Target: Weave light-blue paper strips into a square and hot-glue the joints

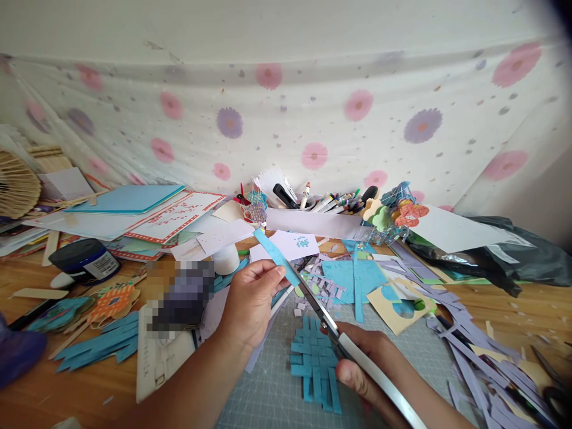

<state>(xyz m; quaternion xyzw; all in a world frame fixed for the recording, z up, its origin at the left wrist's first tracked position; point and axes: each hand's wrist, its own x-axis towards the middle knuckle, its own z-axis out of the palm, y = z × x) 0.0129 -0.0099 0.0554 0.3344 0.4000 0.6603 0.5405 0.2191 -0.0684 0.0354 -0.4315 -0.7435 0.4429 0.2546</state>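
Observation:
A narrow blue paper strip (pixel 273 249) is pinched between the thumb and fingers of my left hand (pixel 252 298), its far end pointing up and away. My right hand (pixel 375 363) grips a pair of scissors (pixel 333 328) with a silver-white handle. Their blades reach up to the lower end of the strip, close to my left fingertips; whether they bite into the paper I cannot tell. Below the blades, a woven mat of blue paper strips (pixel 315 363) lies on the grey cutting mat (pixel 263 393), its strip ends sticking out unevenly.
Blue strips (pixel 102 342) lie at the left near a dark blue jar (pixel 84 261). Purple paper strips (pixel 482 351) and another pair of scissors (pixel 556 387) are at the right. Behind stand a white box of pens (pixel 317 221) and paper flowers (pixel 393 213). Blue paper (pixel 339 280) lies ahead.

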